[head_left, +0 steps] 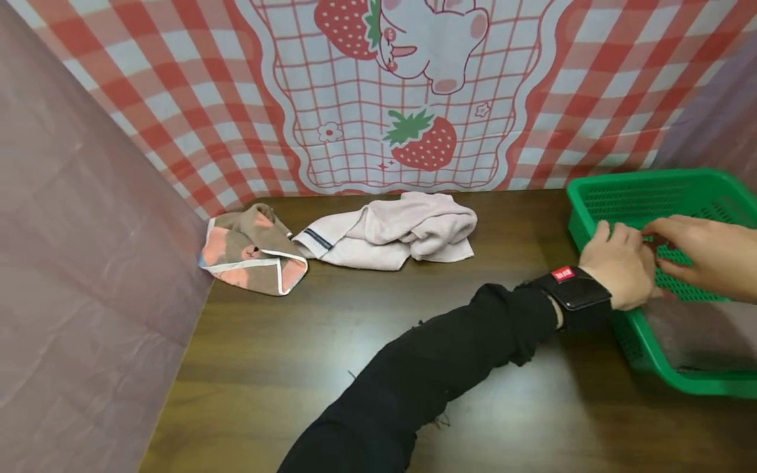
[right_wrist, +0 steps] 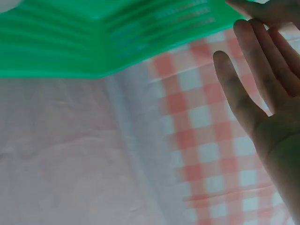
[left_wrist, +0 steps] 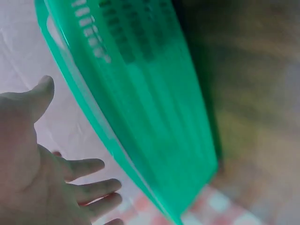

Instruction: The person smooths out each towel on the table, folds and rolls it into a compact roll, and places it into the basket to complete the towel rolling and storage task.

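Observation:
A green plastic basket [head_left: 650, 355] stands at the right of the table. My left hand [head_left: 621, 263], in a black sleeve with a wrist strap, is over its left rim. The left wrist view shows this hand [left_wrist: 51, 164] with thumb and fingers spread beside the basket wall [left_wrist: 140, 103], nothing held. My right hand [head_left: 710, 253] reaches in from the right over the basket, its fingertips close to the left hand. In the right wrist view its fingers [right_wrist: 239, 93] are extended, holding nothing. A brownish-grey cloth-like thing [head_left: 710, 335] lies inside the basket's near part.
At the back of the table lie a crumpled pale pink towel [head_left: 408, 230] and, left of it, a brown and orange towel [head_left: 254, 253] with white edging. A red-and-white checked cloth [head_left: 207, 85] with strawberries hangs behind. A pinkish sheet [head_left: 89, 263] borders the left side.

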`<action>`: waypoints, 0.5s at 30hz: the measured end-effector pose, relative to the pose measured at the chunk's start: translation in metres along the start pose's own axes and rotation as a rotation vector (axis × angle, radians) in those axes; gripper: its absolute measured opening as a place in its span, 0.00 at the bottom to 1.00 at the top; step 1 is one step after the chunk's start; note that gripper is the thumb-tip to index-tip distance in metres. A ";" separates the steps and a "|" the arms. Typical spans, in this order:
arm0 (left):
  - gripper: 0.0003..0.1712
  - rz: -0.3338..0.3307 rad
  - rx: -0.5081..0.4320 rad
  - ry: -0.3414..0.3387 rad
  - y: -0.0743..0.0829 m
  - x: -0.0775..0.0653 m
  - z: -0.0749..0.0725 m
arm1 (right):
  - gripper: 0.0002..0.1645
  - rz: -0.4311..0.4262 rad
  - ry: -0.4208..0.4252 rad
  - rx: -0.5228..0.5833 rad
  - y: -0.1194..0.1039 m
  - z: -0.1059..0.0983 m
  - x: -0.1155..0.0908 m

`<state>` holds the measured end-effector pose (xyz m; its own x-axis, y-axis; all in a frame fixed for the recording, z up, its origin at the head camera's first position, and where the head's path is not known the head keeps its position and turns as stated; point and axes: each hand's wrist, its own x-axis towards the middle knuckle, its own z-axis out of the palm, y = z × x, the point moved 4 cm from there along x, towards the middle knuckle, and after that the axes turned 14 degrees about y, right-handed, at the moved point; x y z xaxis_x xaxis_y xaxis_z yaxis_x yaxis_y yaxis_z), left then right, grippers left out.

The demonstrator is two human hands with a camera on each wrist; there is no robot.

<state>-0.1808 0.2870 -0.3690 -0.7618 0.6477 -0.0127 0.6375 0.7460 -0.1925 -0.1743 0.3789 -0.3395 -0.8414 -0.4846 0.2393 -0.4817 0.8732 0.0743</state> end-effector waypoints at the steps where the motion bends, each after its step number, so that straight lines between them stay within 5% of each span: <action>1: 0.42 -0.004 0.003 0.023 -0.008 -0.001 0.001 | 0.28 0.016 -0.038 -0.008 -0.005 -0.002 0.007; 5: 0.42 -0.001 0.042 0.069 -0.039 -0.006 0.009 | 0.35 0.102 -0.182 -0.014 -0.017 0.001 0.025; 9: 0.42 -0.039 0.010 0.126 -0.067 -0.011 0.032 | 0.38 0.106 -0.243 0.005 -0.035 0.017 0.037; 12: 0.43 -0.090 -0.040 0.160 -0.092 -0.028 0.058 | 0.38 0.090 -0.300 0.074 -0.061 0.044 0.043; 15: 0.44 -0.123 -0.085 0.096 -0.111 -0.055 0.086 | 0.41 0.114 -0.399 0.233 -0.093 0.078 0.044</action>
<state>-0.2196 0.1549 -0.4310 -0.8230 0.5591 0.1005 0.5504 0.8286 -0.1026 -0.1856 0.2720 -0.4113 -0.8986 -0.4082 -0.1608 -0.3842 0.9091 -0.1608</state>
